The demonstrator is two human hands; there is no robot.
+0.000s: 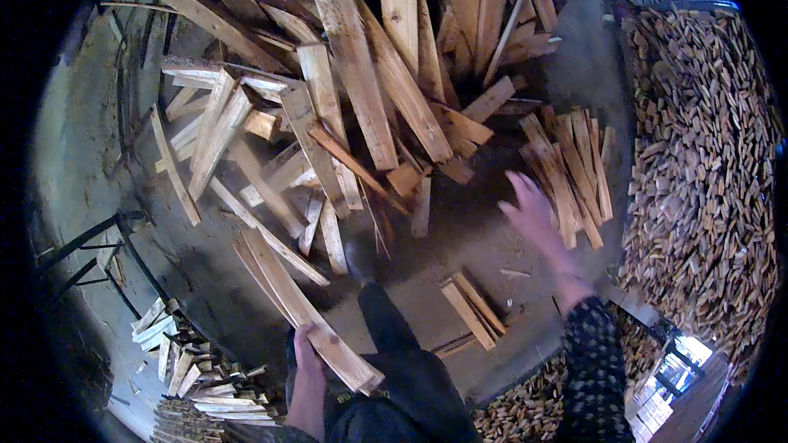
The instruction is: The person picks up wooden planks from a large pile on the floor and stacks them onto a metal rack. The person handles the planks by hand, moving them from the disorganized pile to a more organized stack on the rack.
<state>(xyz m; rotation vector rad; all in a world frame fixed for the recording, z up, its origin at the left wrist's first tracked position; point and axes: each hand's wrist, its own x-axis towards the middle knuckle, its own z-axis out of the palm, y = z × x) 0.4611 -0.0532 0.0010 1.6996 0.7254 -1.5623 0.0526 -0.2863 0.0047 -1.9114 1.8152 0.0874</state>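
My left hand [308, 373] is closed round the lower part of a few long, pale wooden slats [305, 312], which slant up and away to the left. To the right, my right hand [532, 212] is stretched out with its fingers apart and nothing in them. It hovers over or beside a small group of wooden slats [566, 168]; whether it touches them I cannot tell. Between my arms, a few short wood pieces [474, 309] lie side by side on the floor.
A big heap of rough boards [345, 57] spreads over the floor [435, 258] ahead. Along the right stands a tall mass of stacked small wood pieces [698, 164]. At the left are a dark metal frame [123, 258] and a lower pile of split wood [197, 377].
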